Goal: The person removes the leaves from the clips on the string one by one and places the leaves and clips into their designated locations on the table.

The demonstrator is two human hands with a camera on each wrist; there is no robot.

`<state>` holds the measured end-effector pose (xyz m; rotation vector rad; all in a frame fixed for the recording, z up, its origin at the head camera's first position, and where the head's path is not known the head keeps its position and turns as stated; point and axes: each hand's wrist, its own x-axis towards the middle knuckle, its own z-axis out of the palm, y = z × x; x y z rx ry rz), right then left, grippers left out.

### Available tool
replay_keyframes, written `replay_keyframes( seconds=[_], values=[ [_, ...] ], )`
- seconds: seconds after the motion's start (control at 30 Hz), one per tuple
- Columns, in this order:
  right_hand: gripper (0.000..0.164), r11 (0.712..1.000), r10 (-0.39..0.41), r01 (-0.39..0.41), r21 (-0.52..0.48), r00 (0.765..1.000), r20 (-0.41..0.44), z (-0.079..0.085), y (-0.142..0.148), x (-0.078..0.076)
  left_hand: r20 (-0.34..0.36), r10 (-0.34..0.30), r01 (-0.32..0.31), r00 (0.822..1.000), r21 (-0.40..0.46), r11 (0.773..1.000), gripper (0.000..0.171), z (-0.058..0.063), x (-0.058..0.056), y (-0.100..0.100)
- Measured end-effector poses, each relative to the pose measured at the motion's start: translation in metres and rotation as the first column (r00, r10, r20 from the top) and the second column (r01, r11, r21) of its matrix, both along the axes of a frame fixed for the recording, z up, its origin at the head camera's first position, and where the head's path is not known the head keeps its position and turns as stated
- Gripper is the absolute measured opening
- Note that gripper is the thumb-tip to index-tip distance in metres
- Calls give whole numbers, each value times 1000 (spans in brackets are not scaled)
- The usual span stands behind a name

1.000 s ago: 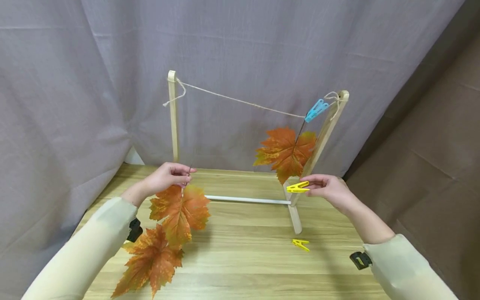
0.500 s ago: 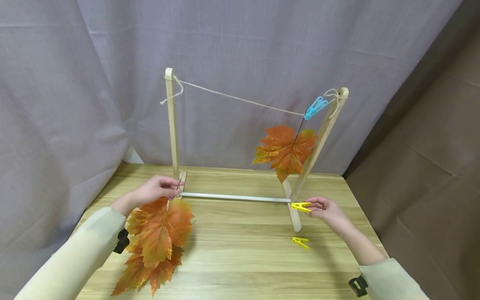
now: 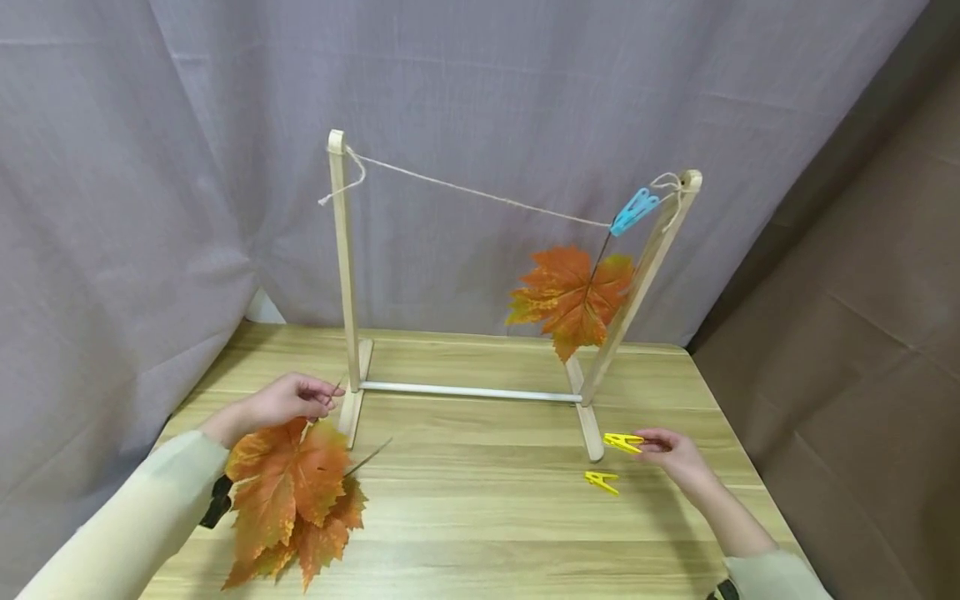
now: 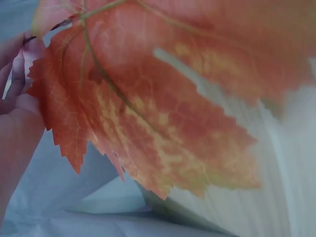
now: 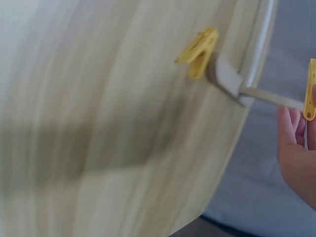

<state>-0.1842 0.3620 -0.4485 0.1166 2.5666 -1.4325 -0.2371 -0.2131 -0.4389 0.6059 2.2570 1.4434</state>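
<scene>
My left hand (image 3: 292, 402) pinches the stem of an orange maple leaf (image 3: 277, 479), which hangs below the fingers. In the left wrist view this leaf (image 4: 148, 108) fills most of the picture. Partly hidden under it, a second maple leaf (image 3: 330, 537) lies on the table, its stem pointing up to the right. My right hand (image 3: 675, 458) pinches a yellow clothespin (image 3: 622, 442) at the right. Just below it on the table lies another yellow clothespin (image 3: 602, 482), also seen in the right wrist view. A blue clothespin (image 3: 634, 212) holds a third maple leaf (image 3: 573, 300) on the string (image 3: 480, 193).
A wooden frame stands on the table (image 3: 465, 500), with a left post (image 3: 343, 267), a right post (image 3: 637, 292) and a white rod (image 3: 472, 391) joining their feet. The string is tied between the post tops. A grey curtain (image 3: 450, 83) hangs behind.
My left hand has moved left and down with its leaf, which now covers much of the leaf on the table. My right hand has lowered and moved slightly right with the yellow clothespin.
</scene>
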Motion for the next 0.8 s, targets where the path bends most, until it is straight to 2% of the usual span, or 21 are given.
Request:
replay_keyframes(
  seconds=[0.2,0.33,0.53,0.63,0.8],
  values=[
    [48,998,-57,56,31,998,37,-18,14,4,38,-45,47,998,-71,996,39,-15,2,-10],
    [50,995,-94,92,40,995,37,-29,21,5,75,-44,49,996,-66,997,39,-30,5,-17],
    [52,988,-143,139,68,988,60,-43,28,3,116,17,-14,993,-34,999,39,-51,9,-19],
    [53,985,-158,152,85,985,70,-48,30,1,90,55,-53,994,-20,998,38,-62,10,-16],
    [54,982,-174,167,91,982,72,-55,33,-4,63,155,-154,986,-8,988,38,-80,12,-13]
  ],
)
